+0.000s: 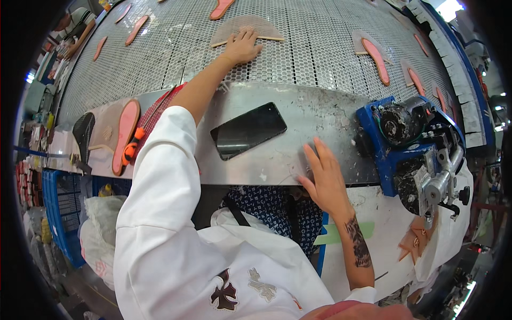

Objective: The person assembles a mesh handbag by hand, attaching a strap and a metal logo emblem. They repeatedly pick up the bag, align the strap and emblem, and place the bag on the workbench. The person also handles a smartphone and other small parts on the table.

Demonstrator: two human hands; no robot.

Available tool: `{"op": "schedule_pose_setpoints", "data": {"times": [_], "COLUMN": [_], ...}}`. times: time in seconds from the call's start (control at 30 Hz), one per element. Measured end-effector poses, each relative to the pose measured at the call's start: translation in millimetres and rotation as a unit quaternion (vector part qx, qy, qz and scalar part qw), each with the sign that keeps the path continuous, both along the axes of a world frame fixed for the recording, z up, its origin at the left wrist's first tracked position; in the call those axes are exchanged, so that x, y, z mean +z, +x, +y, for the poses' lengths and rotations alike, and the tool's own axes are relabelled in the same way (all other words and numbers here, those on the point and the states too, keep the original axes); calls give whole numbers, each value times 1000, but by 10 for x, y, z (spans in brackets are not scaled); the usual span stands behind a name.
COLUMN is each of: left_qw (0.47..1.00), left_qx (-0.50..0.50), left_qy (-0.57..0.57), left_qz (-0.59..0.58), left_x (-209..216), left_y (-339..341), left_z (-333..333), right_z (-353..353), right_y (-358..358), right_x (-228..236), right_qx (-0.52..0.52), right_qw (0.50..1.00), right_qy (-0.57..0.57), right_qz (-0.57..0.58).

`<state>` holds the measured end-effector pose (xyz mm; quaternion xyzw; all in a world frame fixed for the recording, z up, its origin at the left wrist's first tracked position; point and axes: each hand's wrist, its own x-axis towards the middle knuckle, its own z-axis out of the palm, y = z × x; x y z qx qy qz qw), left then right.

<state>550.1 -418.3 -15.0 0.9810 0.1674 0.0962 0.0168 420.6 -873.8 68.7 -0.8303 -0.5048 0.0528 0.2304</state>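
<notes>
My left hand [242, 47] reaches far forward, its fingers spread over a pale, half-round, fan-like sheet [226, 33] with a thin wooden strip along its straight edge. That sheet lies on a perforated metal conveyor [314, 37]. My right hand [326, 178] holds nothing; its fingers are apart at the near edge of the metal ledge [314, 114]. Between my arms lies a black smartphone [249, 130], screen up. Left of my left arm are a pink insole [127, 130], another pale sheet [104, 128], a black sole-shaped piece [82, 133] and an orange-and-black handled tool [132, 148].
Several pink insoles lie about the conveyor, one [376, 60] on a pale sheet at right. A blue machine [384, 144] with metal rollers stands right of my right hand. A blue crate [61, 213] is at lower left. Another person [80, 26] is at far left.
</notes>
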Motion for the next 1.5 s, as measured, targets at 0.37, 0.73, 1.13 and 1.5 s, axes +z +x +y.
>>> {"op": "schedule_pose_setpoints", "data": {"times": [0.37, 0.73, 1.13, 1.5], "left_qw": [967, 962, 963, 979], "left_qx": [121, 260, 62, -99], "left_qy": [-38, -29, -64, -157], "left_qz": [-222, -81, -254, -81], "left_x": [482, 303, 817, 408], "left_y": [687, 570, -672, -274], "left_z": [495, 1618, 179, 222], "right_z": [134, 158, 152, 166], "right_y": [88, 123, 49, 174], "right_x": [-42, -35, -147, -473], "right_qx": [-7, -21, -18, -45], "right_qw": [996, 997, 997, 956], "right_qy": [-80, -70, -15, 236], "right_qz": [-43, -30, -68, -171]}}
